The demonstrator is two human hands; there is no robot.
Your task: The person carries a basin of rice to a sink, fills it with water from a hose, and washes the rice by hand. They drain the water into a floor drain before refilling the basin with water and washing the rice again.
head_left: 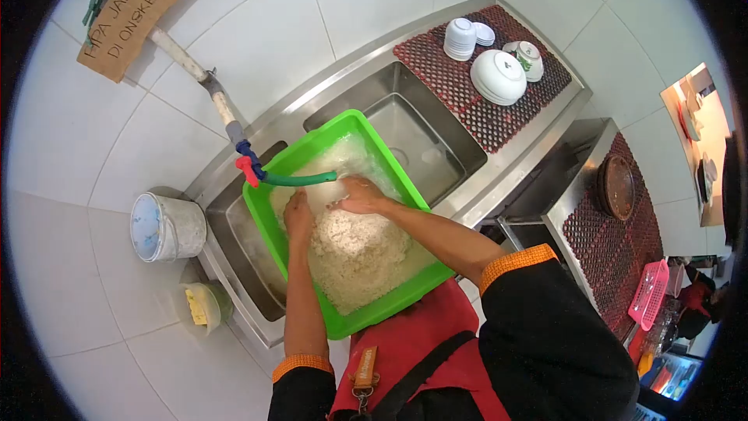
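Observation:
A bright green rectangular basin rests across the sink, holding white rice heaped in cloudy water. My left hand is dipped in at the basin's left side, its fingers partly under the water. At the far edge of the rice heap, my right hand reaches in with the thumb apart from the fingers. Neither hand shows a firm hold on anything, and the fingertips are hidden. A green hose ends just above the water between my hands, fed from a tap with a red handle.
The steel sink has a red mat at its right with upturned white bowls. A white bucket and a tub with a yellow sponge stand left. Brown plates and a pink basket lie right.

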